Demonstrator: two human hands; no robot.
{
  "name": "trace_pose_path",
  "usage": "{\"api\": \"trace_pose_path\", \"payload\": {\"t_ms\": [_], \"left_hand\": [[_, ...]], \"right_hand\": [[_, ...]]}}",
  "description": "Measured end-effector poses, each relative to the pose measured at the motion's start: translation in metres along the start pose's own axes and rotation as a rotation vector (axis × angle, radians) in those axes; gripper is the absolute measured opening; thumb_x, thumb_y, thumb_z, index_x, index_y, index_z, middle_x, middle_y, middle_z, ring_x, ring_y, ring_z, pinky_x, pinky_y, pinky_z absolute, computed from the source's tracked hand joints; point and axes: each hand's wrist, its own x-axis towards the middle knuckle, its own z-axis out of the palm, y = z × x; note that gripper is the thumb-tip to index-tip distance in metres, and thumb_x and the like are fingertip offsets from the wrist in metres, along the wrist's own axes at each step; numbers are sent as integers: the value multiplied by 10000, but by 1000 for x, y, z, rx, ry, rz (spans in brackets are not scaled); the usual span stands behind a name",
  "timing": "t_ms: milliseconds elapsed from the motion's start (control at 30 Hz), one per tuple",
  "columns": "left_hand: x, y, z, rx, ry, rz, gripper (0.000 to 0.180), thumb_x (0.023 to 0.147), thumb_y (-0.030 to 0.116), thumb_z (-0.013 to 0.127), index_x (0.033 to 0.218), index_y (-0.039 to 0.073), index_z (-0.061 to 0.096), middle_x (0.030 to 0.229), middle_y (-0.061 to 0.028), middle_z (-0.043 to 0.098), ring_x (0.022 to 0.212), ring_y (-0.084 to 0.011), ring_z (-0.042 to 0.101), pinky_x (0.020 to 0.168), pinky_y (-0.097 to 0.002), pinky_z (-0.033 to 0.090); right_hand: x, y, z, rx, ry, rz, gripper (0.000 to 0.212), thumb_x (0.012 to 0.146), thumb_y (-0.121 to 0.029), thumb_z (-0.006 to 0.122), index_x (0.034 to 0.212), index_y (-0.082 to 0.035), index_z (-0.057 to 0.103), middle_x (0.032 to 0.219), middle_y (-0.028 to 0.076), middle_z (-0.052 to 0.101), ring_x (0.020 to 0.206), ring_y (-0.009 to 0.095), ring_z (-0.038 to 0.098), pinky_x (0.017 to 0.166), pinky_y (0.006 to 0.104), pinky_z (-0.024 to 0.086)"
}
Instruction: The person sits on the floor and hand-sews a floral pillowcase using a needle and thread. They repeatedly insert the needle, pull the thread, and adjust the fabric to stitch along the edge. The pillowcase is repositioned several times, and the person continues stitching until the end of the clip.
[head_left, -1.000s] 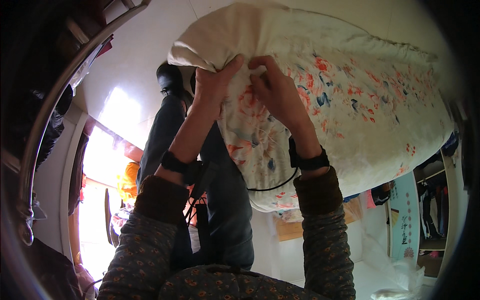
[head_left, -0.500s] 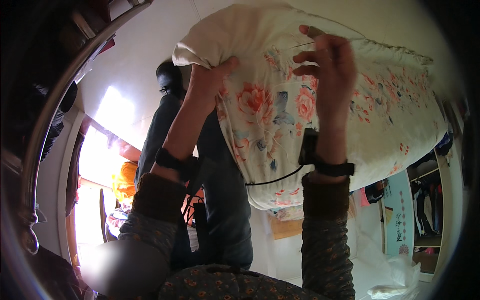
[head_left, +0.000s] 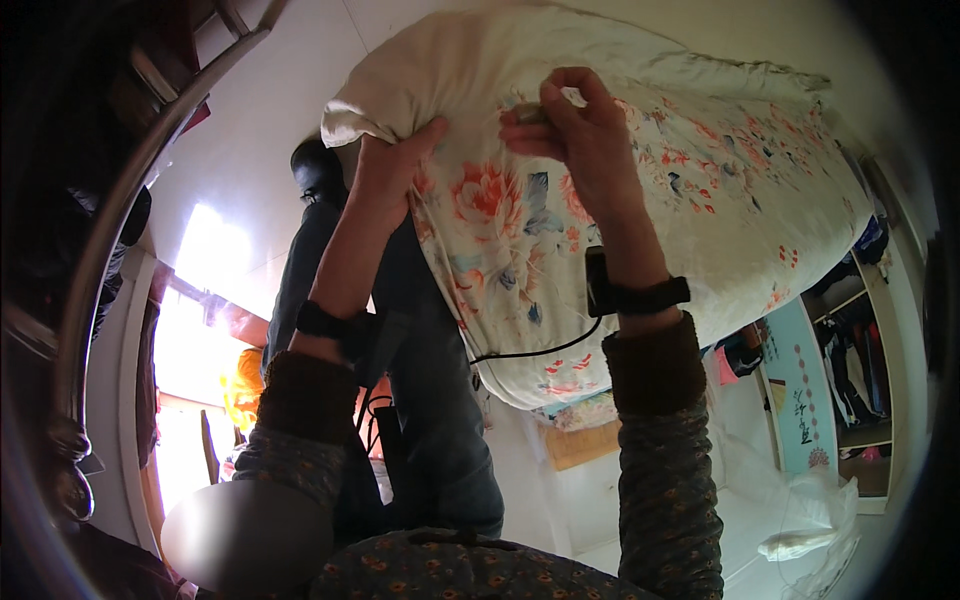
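A thick white quilt [head_left: 700, 230] with red and blue flowers spreads in front of me and over my legs. At its left edge my left hand [head_left: 390, 165] is closed, its thumb on top and its other fingers hidden under the folded cloth. Above the flowers hovers my right hand [head_left: 585, 125], thumb and fingertips pinched together; what they hold is too small to make out. One of its fingers wears a dull band, like a thimble [head_left: 532, 114]. Thin pale thread-like lines lie loosely over the printed flowers.
My legs in dark trousers [head_left: 440, 430] stretch forward below the quilt. A curved metal rail [head_left: 90, 270] runs along the left. To the right stand an open wardrobe [head_left: 850, 400] with clothes and a clear plastic bag [head_left: 800, 530]. A black cable [head_left: 540, 352] trails from my right wrist.
My right hand has come left and turned, and its spread fingers have closed into a pinch. My left hand keeps its grip on the quilt edge. The whole view has shifted slightly.
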Motion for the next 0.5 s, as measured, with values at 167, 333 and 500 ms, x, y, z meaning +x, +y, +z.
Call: {"api": "trace_pose_path", "payload": {"t_ms": [167, 333, 500], "left_hand": [[-3, -2, -2, -29, 33, -4, 434, 815, 65, 701, 1205, 39, 513, 1070, -40, 598, 915, -157, 576, 799, -311, 487], [0, -10, -5, -52, 74, 90, 411, 806, 78, 717, 1174, 48, 536, 1025, -24, 600, 875, -132, 563, 760, -300, 479], [4, -17, -12, -31, 95, 105, 413, 798, 72, 728, 1167, 56, 544, 1008, -20, 605, 861, -119, 563, 736, -282, 470]], "right_hand": [[-21, -13, -14, 311, 15, -295, 39, 958, -154, 503, 981, -123, 502, 594, -17, 410, 524, 106, 438, 779, 447, 547], [-145, -56, -89, 281, 390, -501, 340, 842, 73, 512, 1162, -36, 479, 686, -21, 379, 652, 100, 489, 1121, 579, 232], [-322, -90, -208, 821, 334, -582, 283, 1003, -40, 316, 727, -54, 374, 512, -7, 269, 483, 91, 345, 1153, 436, 248]]}}
